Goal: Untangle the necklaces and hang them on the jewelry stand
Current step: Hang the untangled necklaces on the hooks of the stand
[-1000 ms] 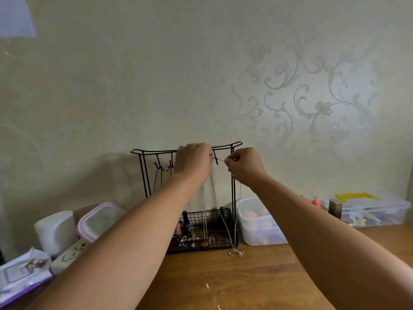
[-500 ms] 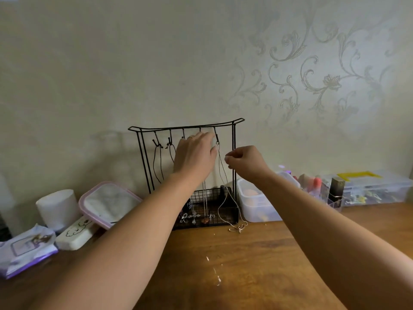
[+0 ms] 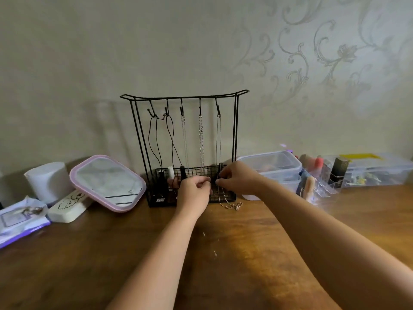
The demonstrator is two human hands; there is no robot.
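The fingers of both hands have been brought down from the top bar to the front of the wire basket, where they are curled and pinched close together: the left hand (image 3: 194,189) appears to nip something small at its fingertips, and the right hand (image 3: 238,180), just beside it, seems to pinch the lower run of the pale necklace (image 3: 219,139) (what exactly lies between the fingertips is too fine to be made out). Directly above the right fingers that thin chain is now seen hooked on the rightmost peg of the jewelry stand (image 3: 236,130), whereas half a second earlier it was still being held up beside the peg. Below and to the right of the fingers, its pendant end (image 3: 235,206) lies slack on the table (image 3: 156,253), spilled outside the basket. Above the left fingers two silver chains hang straight, and further left two black cords hang on their own pegs. All five pegs thus appear filled, so the hanging is judged essentially done; only the trailing end seems left to be tidied.
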